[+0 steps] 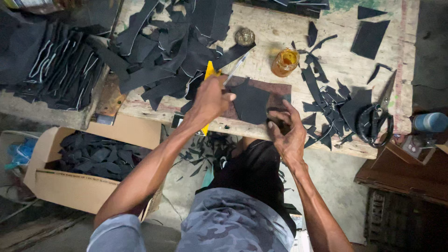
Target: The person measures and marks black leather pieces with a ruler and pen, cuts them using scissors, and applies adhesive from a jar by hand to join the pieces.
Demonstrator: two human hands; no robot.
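Two hands are working one black leather piece (252, 103); left hand (211, 99) fingers are gripping a thin blade (235, 68), right hand (285, 129) fingers are pinching its edge; it is lying on the wooden surface (280, 32), beside a glue jar (285, 61).

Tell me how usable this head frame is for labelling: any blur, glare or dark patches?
Head view: lighting dim and uneven, the left hand slightly motion-blurred; the black pieces merge into one dark mass; the amber jar glows with small highlights; the edges bend from wide-angle distortion; the right hand is sharp.
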